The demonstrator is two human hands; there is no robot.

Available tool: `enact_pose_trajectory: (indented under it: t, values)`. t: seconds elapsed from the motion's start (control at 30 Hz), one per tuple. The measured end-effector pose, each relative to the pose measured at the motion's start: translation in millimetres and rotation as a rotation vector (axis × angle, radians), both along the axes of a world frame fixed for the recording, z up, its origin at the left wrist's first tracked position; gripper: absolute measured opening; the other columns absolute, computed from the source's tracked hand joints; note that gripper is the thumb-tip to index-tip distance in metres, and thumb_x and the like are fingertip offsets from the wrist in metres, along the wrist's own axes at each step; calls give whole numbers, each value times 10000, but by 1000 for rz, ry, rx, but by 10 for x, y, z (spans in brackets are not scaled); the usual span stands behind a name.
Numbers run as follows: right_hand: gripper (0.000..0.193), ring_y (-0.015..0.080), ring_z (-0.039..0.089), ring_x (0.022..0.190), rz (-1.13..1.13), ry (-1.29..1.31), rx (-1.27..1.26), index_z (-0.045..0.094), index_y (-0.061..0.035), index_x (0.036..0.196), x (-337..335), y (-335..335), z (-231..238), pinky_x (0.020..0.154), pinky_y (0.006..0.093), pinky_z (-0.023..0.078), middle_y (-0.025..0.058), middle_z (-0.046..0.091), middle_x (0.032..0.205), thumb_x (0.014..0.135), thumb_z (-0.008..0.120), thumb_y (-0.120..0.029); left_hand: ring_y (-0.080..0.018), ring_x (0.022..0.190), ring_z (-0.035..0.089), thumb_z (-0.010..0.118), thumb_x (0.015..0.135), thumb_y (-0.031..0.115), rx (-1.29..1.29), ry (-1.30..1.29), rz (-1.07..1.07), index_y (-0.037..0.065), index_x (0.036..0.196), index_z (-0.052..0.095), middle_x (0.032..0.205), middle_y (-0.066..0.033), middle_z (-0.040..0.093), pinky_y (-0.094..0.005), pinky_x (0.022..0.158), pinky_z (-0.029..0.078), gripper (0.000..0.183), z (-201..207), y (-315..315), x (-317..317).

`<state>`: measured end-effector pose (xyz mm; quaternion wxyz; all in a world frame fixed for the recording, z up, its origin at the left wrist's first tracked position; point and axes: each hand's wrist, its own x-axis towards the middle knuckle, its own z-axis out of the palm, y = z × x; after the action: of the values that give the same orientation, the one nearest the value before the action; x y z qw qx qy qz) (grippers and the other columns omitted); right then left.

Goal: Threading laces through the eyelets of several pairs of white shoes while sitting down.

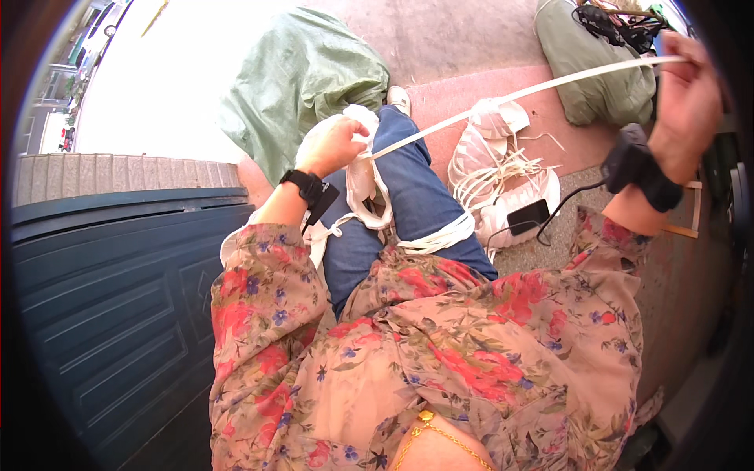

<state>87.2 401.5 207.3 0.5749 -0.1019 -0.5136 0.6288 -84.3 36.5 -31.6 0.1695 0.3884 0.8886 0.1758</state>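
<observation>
Above my lap, my left hand (334,145) is closed with its fingers pinched on a white shoe upper (363,188), whose opening hangs down between my thighs. A flat white shoelace (518,94) runs taut from beside those fingers up to the right. At its far end my right hand (691,94) grips the lace, raised and well apart from the left. A bundle of loose white laces (444,237) lies across my right thigh. How the lace passes through the upper is hidden by my left fingers.
More white shoe uppers (475,153) with tangled laces lie on the floor to the right, near a black rectangular device (528,218) with a cable. Green sacks (306,78) stand ahead, one more (593,74) at far right. A dark blue panelled door (133,306) is at left.
</observation>
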Motion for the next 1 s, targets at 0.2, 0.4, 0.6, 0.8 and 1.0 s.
enact_pose_trajectory:
  t: [0.2, 0.4, 0.6, 0.8, 1.0]
  values:
    - [182, 28, 319, 495, 590, -560, -152, 517, -72, 935, -330, -878, -1113, 427, 178, 286, -56, 373, 590, 891, 521, -248, -300, 924, 500, 635, 683, 94, -95, 185, -22, 48, 807, 586, 894, -113, 580, -365, 815, 408, 141, 138, -250, 264]
    - [139, 30, 440, 621, 1118, -845, 86, 602, -32, 810, -396, -1847, -2265, 529, 192, 363, -53, 525, 717, 803, 620, -169, -281, 887, 517, 576, 696, 73, -179, 391, -146, 59, 734, 560, 774, -80, 588, -372, 735, 421, 44, 210, -143, 332]
    - [198, 306, 611, 688, 1138, -1050, 335, 621, 2, 758, -285, -2376, -2691, 645, 381, 458, 194, 610, 706, 743, 574, -189, -236, 855, 535, 554, 673, 84, -305, 637, -189, 80, 695, 579, 699, -55, 592, -363, 675, 418, 33, 364, -320, 615]
    - [230, 339, 602, 750, 890, -996, 505, 621, 1, 903, -421, -2669, -2792, 683, 368, 466, 201, 613, 808, 819, 507, -180, -238, 686, 589, 557, 683, 77, -439, 607, 105, 73, 684, 585, 638, -91, 593, -344, 539, 481, 29, 393, -572, 794]
    - [226, 313, 612, 742, 718, -1015, 776, 619, -41, 961, -512, -2764, -2746, 656, 386, 491, 166, 625, 816, 795, 518, -155, -279, 660, 600, 538, 728, 71, -235, 624, 394, 48, 735, 547, 609, -113, 585, -373, 544, 494, 26, 344, -547, 795]
